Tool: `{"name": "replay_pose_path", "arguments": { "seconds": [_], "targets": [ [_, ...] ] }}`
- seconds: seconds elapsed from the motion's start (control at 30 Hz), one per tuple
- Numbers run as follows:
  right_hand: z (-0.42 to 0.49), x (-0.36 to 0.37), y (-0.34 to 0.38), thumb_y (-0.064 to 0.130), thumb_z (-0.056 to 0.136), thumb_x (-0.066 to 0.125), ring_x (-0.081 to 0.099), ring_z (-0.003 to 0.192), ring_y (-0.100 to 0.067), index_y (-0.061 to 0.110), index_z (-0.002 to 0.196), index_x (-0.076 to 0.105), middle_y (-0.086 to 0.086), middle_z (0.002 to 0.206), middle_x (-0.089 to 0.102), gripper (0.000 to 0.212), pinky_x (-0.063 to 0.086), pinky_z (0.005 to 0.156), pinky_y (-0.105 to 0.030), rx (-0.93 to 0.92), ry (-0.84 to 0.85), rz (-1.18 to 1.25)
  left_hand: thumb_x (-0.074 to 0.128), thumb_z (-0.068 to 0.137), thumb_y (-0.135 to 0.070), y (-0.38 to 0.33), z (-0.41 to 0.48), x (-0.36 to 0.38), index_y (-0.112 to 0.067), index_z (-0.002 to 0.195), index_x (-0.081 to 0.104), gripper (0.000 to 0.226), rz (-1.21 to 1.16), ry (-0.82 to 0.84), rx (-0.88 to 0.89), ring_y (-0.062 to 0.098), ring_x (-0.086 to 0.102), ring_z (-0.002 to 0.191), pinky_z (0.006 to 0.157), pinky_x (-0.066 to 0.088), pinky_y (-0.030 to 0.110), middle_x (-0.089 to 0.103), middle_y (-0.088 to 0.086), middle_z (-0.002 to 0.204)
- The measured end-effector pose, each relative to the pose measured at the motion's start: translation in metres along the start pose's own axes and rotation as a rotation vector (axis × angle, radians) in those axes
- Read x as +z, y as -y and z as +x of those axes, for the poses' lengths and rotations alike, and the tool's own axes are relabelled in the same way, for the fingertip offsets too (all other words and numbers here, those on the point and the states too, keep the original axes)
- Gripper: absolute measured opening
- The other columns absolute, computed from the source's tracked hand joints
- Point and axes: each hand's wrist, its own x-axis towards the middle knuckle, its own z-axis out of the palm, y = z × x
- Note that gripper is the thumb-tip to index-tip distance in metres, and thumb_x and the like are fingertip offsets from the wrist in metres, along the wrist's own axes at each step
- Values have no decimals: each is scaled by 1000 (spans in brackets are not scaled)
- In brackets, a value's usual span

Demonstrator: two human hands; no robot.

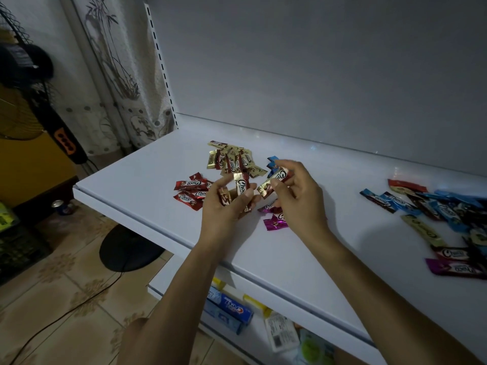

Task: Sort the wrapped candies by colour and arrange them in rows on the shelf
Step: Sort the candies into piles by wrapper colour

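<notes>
Centre of frame: a gold-and-maroon Choco candy (pixel 274 181) is pinched between the thumb and forefinger of the right hand (pixel 297 196), its long axis running from lower left to upper right, gold crimped end pointing toward the left hand (pixel 224 206). The other right-hand fingers are loosely spread above it. The left hand, just beside, is cupped palm-up with fingers curled around several like candies (pixel 241 187), one standing upright between thumb and fingertips. The matching gold-maroon pile (pixel 234 159) lies directly behind both hands, nearer the left. A red group (pixel 192 193) sits left of centre, blue candies (pixel 272 164) and magenta candies (pixel 275 222) lie around the right hand, and the unsorted heap (pixel 442 214) occupies the right edge of the white shelf (pixel 131 180). Likely next move: a transfer leftward or onto the rear pile.
</notes>
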Motion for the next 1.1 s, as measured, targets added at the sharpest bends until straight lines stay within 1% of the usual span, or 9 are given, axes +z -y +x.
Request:
{"name": "replay_pose_path", "arguments": {
  "seconds": [0.13, 0.23, 0.33, 0.47, 0.6, 0.77, 0.87, 1.0, 1.1],
  "targets": [
    [-1, 0, 1, 17, 93, 58, 66, 88, -13, 18, 100, 65, 1, 97, 67, 10, 55, 67, -20, 0, -32, -13, 65, 86, -16, -3, -5, 3, -16, 93, 59, 10, 45, 8, 63, 10, 69, 64, 54, 51, 17, 74, 1, 79],
    [-1, 0, 1, 18, 94, 56, 65, 90, -10, 17, 107, 65, 4, 101, 67, 16, 54, 66, -16, 0, -40, -18, 64, 88, -22, 1, -2, 2, -21, 99, 59, 12, 98, -39, 71, 9, 60, 60, 54, 46, 21, 72, 3, 77],
    [-2, 0, -1, 12, 93, 56, 65, 90, -10, 20, 115, 63, 4, 107, 64, 24, 53, 65, -14, 8, -17, -16, 64, 90, -18, 4, 1, 1, -20, 115, 58, 26, 113, -84, 57, 6, 64, 70, 56, 47, 19, 71, 1, 93],
    [-1, 3, -5, 9, 94, 55, 67, 88, -11, 24, 121, 60, 5, 111, 65, 32, 57, 71, -24, 15, 42, -20, 59, 94, -16, 3, 2, 0, -20, 113, 58, 20, 60, -80, 42, 7, 69, 78, 59, 49, 16, 75, -5, 91],
    [-1, 3, -4, 22, 91, 60, 68, 69, -6, 21, 108, 69, 9, 87, 71, 19, 59, 64, -31, -25, 9, -85, 56, 96, -22, 2, 2, -2, -6, 99, 62, 17, 86, -98, 82, 6, 57, 59, 52, 43, 18, 71, -2, 77],
    [25, 8, 1, 28, 92, 60, 65, 66, -9, 22, 100, 70, 12, 70, 66, 14, 51, 60, -26, -101, 23, -349, 54, 98, -18, 1, 4, -4, -16, 89, 58, 10, -100, -152, -1, 6, 46, 53, 51, 39, 20, 66, 0, 76],
    [50, 26, 3, 27, 93, 57, 66, 74, -11, 20, 105, 66, 6, 85, 70, 17, 52, 68, -27, -111, 61, -396, 55, 96, -17, 2, 7, -5, -11, 93, 57, 7, -88, -125, 18, 6, 45, 52, 50, 39, 20, 66, 0, 75],
    [79, 51, 7, 20, 96, 50, 63, 93, -21, 19, 128, 53, -5, 107, 67, 31, 53, 81, -39, -62, 231, -510, 56, 96, -24, 5, 6, -5, 3, 95, 63, 27, 26, -110, 53, 6, 45, 51, 51, 41, 20, 56, -4, 59],
    [86, 53, 9, 22, 99, 44, 62, 92, -24, 22, 134, 46, -8, 104, 67, 35, 51, 84, -43, 0, 312, -587, 56, 95, -23, 2, 5, -3, 10, 102, 57, 34, 20, -102, 75, 5, 44, 47, 47, 40, 17, 61, -10, 57]
  ]
}}
